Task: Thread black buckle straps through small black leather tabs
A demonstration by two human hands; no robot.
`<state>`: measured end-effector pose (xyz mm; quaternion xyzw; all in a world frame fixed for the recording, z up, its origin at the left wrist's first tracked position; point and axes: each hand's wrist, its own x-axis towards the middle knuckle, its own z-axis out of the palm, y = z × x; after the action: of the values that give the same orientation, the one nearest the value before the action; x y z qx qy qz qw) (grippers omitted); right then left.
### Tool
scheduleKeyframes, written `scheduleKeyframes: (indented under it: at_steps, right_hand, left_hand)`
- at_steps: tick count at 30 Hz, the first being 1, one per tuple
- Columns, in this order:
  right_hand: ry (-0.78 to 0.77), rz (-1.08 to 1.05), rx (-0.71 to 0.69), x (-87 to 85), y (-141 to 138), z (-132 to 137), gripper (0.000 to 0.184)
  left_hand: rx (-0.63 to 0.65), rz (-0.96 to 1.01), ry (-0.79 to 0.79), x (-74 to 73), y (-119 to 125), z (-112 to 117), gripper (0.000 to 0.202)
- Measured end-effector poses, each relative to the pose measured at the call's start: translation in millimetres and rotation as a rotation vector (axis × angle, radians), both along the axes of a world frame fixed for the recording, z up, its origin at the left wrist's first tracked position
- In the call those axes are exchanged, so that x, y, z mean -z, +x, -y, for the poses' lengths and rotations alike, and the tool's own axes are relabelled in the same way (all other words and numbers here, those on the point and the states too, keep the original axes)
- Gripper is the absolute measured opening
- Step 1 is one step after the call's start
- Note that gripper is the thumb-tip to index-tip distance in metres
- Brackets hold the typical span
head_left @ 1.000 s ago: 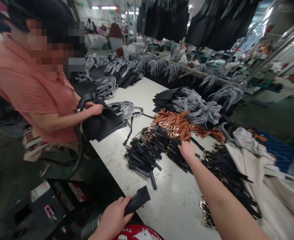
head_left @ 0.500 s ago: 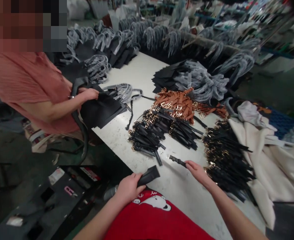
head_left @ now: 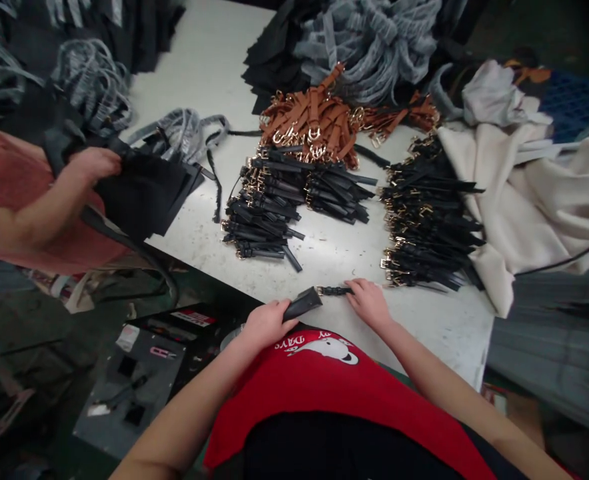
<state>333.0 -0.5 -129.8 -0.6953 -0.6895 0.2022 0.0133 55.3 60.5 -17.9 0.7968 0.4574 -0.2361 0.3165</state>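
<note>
My left hand (head_left: 267, 325) is wrapped round a black flat-ended nozzle (head_left: 303, 303), which looks like a blower or hose nozzle; its rear end is hidden behind my hand. In my right hand (head_left: 368, 303) is a short black buckle strap (head_left: 333, 291), pinched near one end. The strap's metal end lies right at the nozzle's mouth; I cannot tell if they touch. Beyond my hands lies a pile of black buckle straps (head_left: 264, 213) with gold buckles. A second black strap pile (head_left: 429, 213) is on the right, with brown straps (head_left: 314, 123) behind.
A co-worker's hand (head_left: 97, 163) rests on black sheets (head_left: 134, 193) at the left of the white table (head_left: 334, 253). Plastic-wrapped straps (head_left: 369, 47) lie at the back. Cream cloth (head_left: 529, 200) drapes the right side. A dark machine box (head_left: 139, 380) stands below left.
My view has tilted down. My right hand has brought the strap left and closer, so its buckle end is now at the nozzle. The left hand still grips the nozzle.
</note>
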Motion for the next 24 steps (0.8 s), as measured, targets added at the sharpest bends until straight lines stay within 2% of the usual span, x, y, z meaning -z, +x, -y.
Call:
scheduleKeyframes:
  at_steps: [2,5,9,12,19,24]
  right_hand:
    - [0.013,-0.137,-0.037,6.9,-3,2,0.034]
    - [0.013,-0.281,-0.01,19.1,-4,4,0.029]
    - [0.037,-0.349,0.005,29.1,2,5,0.028]
    - [0.032,-0.374,-0.003,31.9,4,7,0.027]
    - [0.062,-0.386,0.015,34.8,-7,7,0.027]
    - [0.074,-0.395,0.042,34.6,-6,7,0.028]
  left_hand:
    - [0.034,-0.007,0.022,-0.6,11,2,0.049]
    - [0.081,-0.046,0.046,-2.5,34,4,0.053]
    - [0.134,-0.079,0.097,-6.7,77,-1,0.051]
    - [0.179,-0.114,0.102,-11.0,101,-6,0.046]
    - [0.234,-0.191,0.105,-20.0,121,-6,0.041]
    - [0.23,-0.256,0.103,-26.4,117,-4,0.039]
